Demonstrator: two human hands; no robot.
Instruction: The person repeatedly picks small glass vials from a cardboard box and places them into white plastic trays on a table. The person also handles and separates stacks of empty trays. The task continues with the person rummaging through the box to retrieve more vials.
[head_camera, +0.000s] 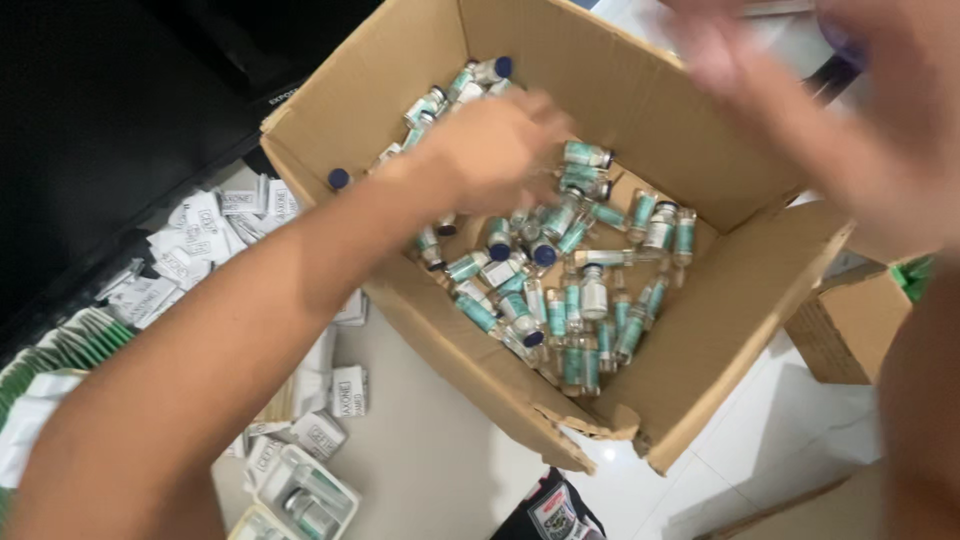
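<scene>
A brown cardboard box (720, 310) stands open on a white floor, filled with several small glass vials (580, 290) with teal labels and blue caps. My left hand (490, 150) reaches into the box over the vials, blurred, its fingers curled down among them; whether it grips a vial is hidden. My right hand (840, 110) hovers blurred above the box's far right corner, fingers spread, with nothing visible in it.
Small white printed cartons (200, 240) lie scattered on the floor left of the box. A tray holding vials (305, 495) sits at the bottom. A smaller cardboard box (850, 325) stands at the right. A dark surface (110, 120) fills the upper left.
</scene>
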